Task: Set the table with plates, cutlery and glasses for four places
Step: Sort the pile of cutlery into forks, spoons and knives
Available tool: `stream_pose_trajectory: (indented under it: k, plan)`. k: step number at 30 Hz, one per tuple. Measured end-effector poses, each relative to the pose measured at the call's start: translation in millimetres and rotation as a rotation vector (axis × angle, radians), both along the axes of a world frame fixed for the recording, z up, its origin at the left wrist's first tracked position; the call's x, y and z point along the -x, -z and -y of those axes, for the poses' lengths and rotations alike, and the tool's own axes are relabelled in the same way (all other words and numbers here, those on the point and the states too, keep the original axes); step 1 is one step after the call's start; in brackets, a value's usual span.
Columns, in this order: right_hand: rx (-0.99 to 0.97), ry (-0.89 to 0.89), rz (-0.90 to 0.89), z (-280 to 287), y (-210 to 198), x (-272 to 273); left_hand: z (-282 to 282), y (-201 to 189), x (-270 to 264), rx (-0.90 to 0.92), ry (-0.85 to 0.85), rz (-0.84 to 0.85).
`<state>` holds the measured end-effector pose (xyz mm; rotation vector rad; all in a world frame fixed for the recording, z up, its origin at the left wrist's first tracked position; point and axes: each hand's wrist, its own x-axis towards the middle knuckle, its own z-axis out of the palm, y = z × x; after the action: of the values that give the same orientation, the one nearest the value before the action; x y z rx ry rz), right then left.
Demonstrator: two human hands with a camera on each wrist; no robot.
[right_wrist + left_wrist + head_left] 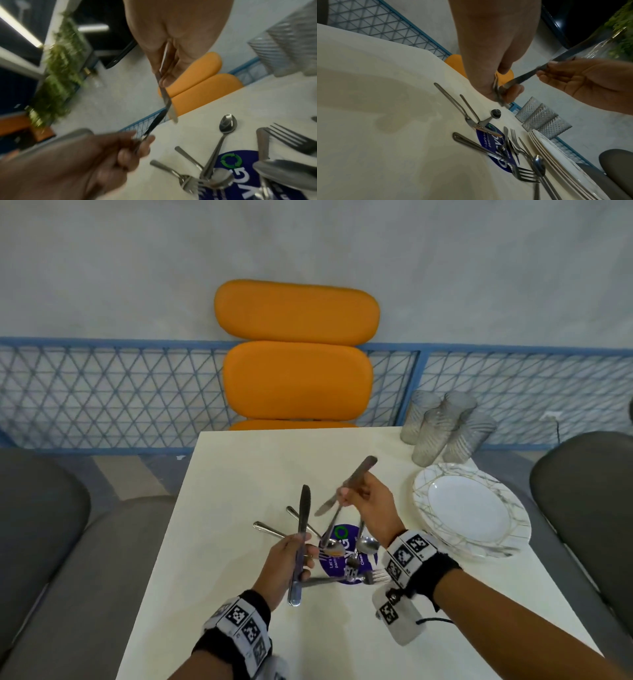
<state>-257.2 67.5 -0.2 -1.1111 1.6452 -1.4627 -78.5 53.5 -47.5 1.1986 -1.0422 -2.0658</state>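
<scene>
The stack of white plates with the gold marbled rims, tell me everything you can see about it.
The stack of white plates sits at the right edge of the pale table, just in front of the textured glasses. They look like glossy ceramic, round, with plain centres and gold-veined rims. The left wrist view shows several stacked rims. Neither hand touches it.
</scene>
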Motion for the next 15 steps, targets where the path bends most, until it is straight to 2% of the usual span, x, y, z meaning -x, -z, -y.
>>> stream_pose_trajectory:
  k: [3,5,9,15]
  plan:
    - [0.036,-0.062,-0.322,-19.9,7.1,-25.3,-4.7,-6.3,3.5,-0.048,0.039,-0.066]
    - [0.031,-0.111,-0.441,-32.2,18.8,-43.9,-9.1,-13.9,7.5,-0.067,0.08,-0.112]
    - [-0.048,-0.085,-0.401,-52.5,34.6,-71.2,-17.0,-19.8,11.8,-0.056,0.163,-0.115]
    - [-0.073,-0.157,-0.375,-65.3,40.6,-71.5,-23.6,-7.6,6.1,-0.006,0.145,-0.076]
